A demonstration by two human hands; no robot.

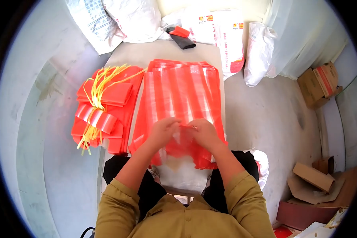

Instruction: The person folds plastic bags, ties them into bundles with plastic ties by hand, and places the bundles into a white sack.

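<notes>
A flat stack of red and clear striped plastic bags (182, 87) lies in front of me and reaches to the near edge of the table. Over its near part, my left hand (164, 131) is closed in a pinch on the red plastic. Close beside it, my right hand (205, 133) pinches the same piece, fingertips turned inward. Between the two hands the thin red plastic (183, 139) is bunched and slightly blurred. To the left lies a pile of folded red bags (127, 115), topped by a bundle of yellow ties (101, 85) and a rolled striped piece (97, 119).
At the table's (146, 51) far end stand white woven sacks (135, 20), with a dark roll and red piece (181, 37) near them. Another white sack (260, 51) leans at the right. Cardboard boxes (319, 85) and flattened cardboard (315, 182) lie on the right-hand floor.
</notes>
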